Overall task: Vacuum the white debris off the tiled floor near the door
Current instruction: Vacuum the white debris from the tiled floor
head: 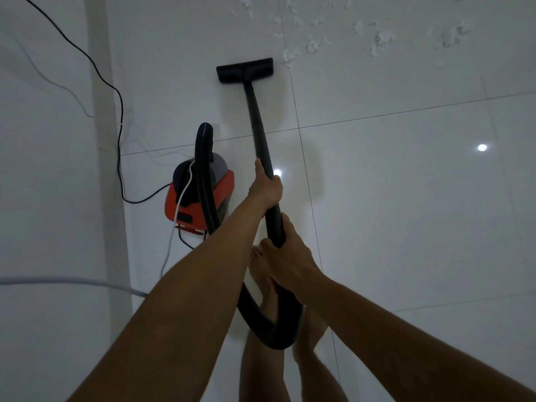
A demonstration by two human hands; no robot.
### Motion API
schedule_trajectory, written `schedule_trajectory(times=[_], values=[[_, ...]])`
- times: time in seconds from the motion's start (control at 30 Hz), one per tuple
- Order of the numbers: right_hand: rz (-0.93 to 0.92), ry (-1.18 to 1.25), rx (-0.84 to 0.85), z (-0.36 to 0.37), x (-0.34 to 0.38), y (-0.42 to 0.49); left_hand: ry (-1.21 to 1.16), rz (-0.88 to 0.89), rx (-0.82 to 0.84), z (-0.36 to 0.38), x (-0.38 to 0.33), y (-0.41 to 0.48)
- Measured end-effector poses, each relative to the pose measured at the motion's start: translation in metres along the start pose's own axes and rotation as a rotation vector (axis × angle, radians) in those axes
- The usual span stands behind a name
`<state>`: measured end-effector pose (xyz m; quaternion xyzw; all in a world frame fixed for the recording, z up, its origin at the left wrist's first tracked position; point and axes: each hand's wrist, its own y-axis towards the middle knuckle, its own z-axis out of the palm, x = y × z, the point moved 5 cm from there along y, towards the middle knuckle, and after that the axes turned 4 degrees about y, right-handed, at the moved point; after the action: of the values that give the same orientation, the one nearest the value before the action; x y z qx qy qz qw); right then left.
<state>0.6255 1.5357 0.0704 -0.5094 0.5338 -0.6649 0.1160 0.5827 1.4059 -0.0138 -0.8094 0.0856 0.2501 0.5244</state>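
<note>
White fluffy debris (380,42) lies scattered on the glossy tiled floor (406,198) at the top right. The black floor nozzle (245,70) of the vacuum sits flat on the tiles, its right end touching the nearest bits of debris. A black wand (258,126) runs back from the nozzle to me. My left hand (265,188) grips the wand partway down. My right hand (285,256) grips the wand's lower end where the ribbed hose (261,320) begins. The hose loops down in front of my legs.
The red and black vacuum canister (200,192) stands on the floor left of the wand, its hose arching up from it. A black power cord (116,117) and a white cable (174,227) trail along a pale wall or door frame (107,140) on the left. My bare feet are below.
</note>
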Motion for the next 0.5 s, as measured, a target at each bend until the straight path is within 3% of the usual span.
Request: schedule_trajectory(times=[0.3,0.5], values=[[-0.001,0.006,0.050,-0.006,-0.011,-0.002,-0.021,0.001,0.038,0.008,0.005,-0.006],[-0.088,0.002,-0.052,-0.009,-0.012,-0.009,-0.018,-0.011,0.029,0.010,-0.004,-0.011]])
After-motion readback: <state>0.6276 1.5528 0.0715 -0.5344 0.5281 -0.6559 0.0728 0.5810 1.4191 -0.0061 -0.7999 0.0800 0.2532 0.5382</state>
